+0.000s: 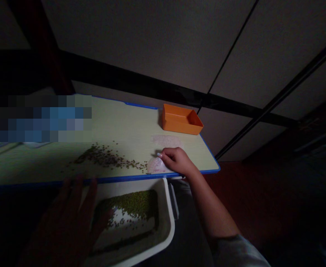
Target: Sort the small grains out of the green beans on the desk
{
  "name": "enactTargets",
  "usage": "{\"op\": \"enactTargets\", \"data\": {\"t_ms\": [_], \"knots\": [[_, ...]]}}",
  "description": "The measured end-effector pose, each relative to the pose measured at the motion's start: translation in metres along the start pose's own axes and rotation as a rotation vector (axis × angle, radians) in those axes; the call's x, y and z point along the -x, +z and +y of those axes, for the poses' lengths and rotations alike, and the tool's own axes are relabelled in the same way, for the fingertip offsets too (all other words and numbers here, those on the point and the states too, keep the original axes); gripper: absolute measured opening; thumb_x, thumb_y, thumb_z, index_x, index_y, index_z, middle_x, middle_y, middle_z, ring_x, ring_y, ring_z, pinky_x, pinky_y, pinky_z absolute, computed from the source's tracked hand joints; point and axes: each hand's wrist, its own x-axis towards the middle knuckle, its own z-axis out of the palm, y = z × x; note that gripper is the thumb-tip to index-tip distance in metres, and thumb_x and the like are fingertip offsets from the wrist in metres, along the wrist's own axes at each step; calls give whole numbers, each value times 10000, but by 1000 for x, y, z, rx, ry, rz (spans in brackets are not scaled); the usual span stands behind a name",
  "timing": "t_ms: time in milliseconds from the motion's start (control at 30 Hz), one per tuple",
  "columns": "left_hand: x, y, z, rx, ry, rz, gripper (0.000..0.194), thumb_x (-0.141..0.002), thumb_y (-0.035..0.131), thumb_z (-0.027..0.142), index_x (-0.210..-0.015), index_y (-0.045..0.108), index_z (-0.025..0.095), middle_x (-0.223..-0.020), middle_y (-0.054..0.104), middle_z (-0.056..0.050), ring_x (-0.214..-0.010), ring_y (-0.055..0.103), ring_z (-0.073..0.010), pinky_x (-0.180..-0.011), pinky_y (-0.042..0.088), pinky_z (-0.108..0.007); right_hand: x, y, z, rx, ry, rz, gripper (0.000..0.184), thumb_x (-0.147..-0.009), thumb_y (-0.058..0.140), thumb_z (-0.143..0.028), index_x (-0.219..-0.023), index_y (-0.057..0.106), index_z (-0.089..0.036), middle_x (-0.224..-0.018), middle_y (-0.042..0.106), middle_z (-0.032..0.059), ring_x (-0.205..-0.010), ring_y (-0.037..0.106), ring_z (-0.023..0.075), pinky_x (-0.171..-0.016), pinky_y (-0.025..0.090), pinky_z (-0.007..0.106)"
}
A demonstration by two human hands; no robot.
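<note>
My right hand (177, 160) rests on the pale table (124, 128) near its front right edge, fingers curled and pinched together over a small pinkish pile (156, 167); what it pinches is too small to name. A trail of small green beans (107, 157) lies scattered on the table left of that hand. My left hand (71, 218) sits in shadow below the table edge, fingers spread, touching the left rim of a white tray (168, 222) that holds more green beans (132, 204).
An orange box (181, 119) stands at the table's far right corner. A second faint pinkish pile (166, 140) lies in front of it. The table has a blue rim. A blurred patch covers the far left. The floor around is dark.
</note>
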Motion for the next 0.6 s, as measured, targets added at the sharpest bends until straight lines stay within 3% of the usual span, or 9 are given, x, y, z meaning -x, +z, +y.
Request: {"op": "enactTargets", "data": {"t_ms": [400, 600], "knots": [[1, 0, -2, 8, -32, -75, 898, -878, 475, 494, -1612, 27, 234, -1741, 16, -161, -1570, 164, -487, -1167, 377, -739, 2, 0, 4, -104, -20, -8, 380, -999, 535, -354, -648, 491, -215, -583, 439, -48, -554, 395, 106, -562, 259, 259], [-1, 1, 0, 3, -24, -5, 859, -892, 415, 550, -1611, 79, 223, -1747, 8, -121, -1576, 184, -457, -1198, 353, -700, 0, 1, 1, 0, 72, 119, 338, -990, 535, -328, -677, 549, -204, -602, 541, -21, -575, 469, 123, -571, 271, 254]]}}
